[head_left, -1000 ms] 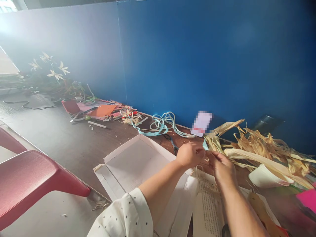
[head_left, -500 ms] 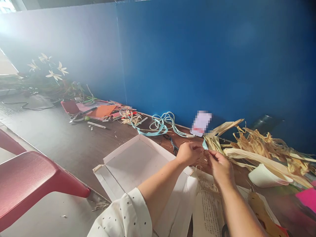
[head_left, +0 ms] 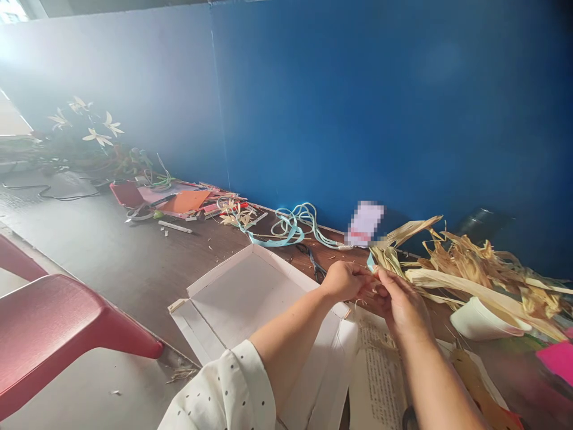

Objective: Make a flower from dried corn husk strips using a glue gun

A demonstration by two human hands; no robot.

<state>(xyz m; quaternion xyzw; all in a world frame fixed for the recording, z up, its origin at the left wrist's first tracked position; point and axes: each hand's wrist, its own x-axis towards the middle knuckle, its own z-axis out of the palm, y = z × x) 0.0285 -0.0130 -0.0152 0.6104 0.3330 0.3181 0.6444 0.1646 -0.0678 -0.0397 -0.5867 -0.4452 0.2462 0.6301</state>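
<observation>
Two Hands Meeting Over the Table

The left hand (head_left: 344,282) and the right hand (head_left: 406,307) are coming together at the fingertips, above the brown table (head_left: 201,245). The fingers on both hands are bending inward, with the thumbs sitting close to them. I cannot tell how tightly either hand is closing, or what it is holding, because the spot between the fingertips is too small and partly hidden. A blue strip (head_left: 370,261) is showing just behind the fingertips. I cannot tell if they are touching it.

The left arm is wearing a white sleeve (head_left: 228,388) with dark dots and is crossing over an open white box (head_left: 250,286). Scissors (head_left: 317,267) are lying beside the box, just behind the left hand. A page (head_left: 376,370) with writing is lying under the right arm.

Dry husks (head_left: 474,257) are lying in a heap near the right hand, and a white cup (head_left: 486,319) is tipping over in front of them. Farther left, a pale cord (head_left: 308,221) is looping near a small flower (head_left: 235,214). A blue wall (head_left: 358,107) is standing behind it all.
</observation>
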